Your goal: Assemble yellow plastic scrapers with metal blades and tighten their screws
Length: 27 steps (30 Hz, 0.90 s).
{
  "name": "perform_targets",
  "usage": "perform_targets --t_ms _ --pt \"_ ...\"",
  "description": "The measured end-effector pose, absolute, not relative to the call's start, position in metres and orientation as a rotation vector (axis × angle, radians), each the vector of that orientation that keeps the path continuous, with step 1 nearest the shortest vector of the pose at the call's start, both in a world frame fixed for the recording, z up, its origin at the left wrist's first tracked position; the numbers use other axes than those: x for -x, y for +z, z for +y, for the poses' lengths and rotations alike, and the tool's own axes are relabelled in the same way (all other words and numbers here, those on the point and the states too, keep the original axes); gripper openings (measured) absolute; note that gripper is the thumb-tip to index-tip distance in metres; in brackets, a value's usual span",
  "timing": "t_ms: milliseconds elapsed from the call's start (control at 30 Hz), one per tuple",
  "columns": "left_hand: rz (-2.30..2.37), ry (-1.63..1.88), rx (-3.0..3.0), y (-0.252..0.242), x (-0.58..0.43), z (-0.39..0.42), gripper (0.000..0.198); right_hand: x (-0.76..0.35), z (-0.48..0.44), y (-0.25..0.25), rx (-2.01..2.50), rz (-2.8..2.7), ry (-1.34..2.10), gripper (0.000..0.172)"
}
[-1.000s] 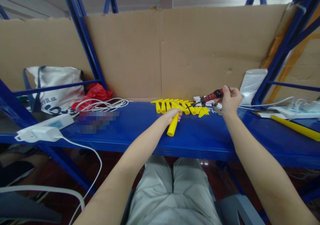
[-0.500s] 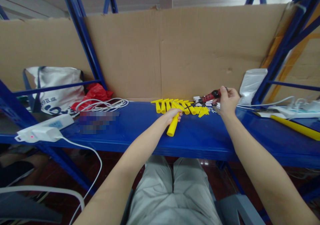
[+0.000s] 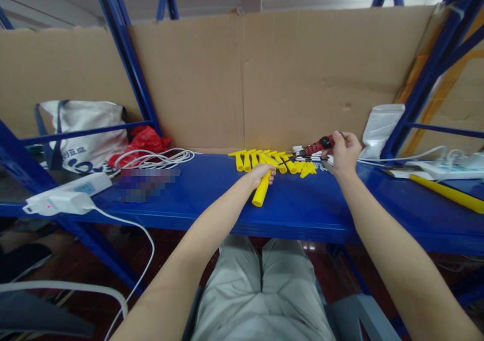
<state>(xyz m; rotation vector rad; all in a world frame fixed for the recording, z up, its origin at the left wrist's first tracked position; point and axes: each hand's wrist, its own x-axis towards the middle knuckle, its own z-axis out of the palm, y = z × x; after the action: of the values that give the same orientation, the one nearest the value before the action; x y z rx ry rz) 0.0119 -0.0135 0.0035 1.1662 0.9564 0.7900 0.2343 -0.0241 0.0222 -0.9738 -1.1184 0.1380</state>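
Observation:
My left hand [image 3: 260, 173] is closed round a yellow plastic tube [image 3: 262, 189] that rests on the blue shelf [image 3: 212, 200]. My right hand [image 3: 345, 152] grips a red-and-black screwdriver [image 3: 315, 146] whose thin shaft points left and down toward the top end of that tube. Behind the tube lies a row of several more yellow parts [image 3: 276, 160] against the cardboard back wall.
A coil of white cable [image 3: 159, 158], a red bag [image 3: 145, 140] and a white tote bag [image 3: 86, 134] lie at the left. A white power strip [image 3: 68, 194] sits at the shelf's left front. At the right are a white pouch [image 3: 381, 129], another power strip [image 3: 442, 169] and a long yellow bar [image 3: 449, 193].
My right hand and the screwdriver have dropped slightly and shifted a little left toward the tube. The left hand and the tube have stayed put.

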Motion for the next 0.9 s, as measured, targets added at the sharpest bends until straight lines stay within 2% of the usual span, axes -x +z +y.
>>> perform_targets --t_ms 267,600,900 --pt "0.972 0.791 -1.170 0.002 -0.010 -0.010 0.018 -0.241 -0.022 0.025 0.976 -1.097 0.217 0.040" --pt "1.011 0.829 -1.169 0.000 -0.010 -0.010 0.017 -0.239 -0.037 0.034 0.838 -1.121 0.611 0.032" --pt "1.005 0.809 -1.173 0.001 -0.010 -0.009 0.019 -0.232 -0.038 0.036 0.847 -0.913 0.557 0.040"
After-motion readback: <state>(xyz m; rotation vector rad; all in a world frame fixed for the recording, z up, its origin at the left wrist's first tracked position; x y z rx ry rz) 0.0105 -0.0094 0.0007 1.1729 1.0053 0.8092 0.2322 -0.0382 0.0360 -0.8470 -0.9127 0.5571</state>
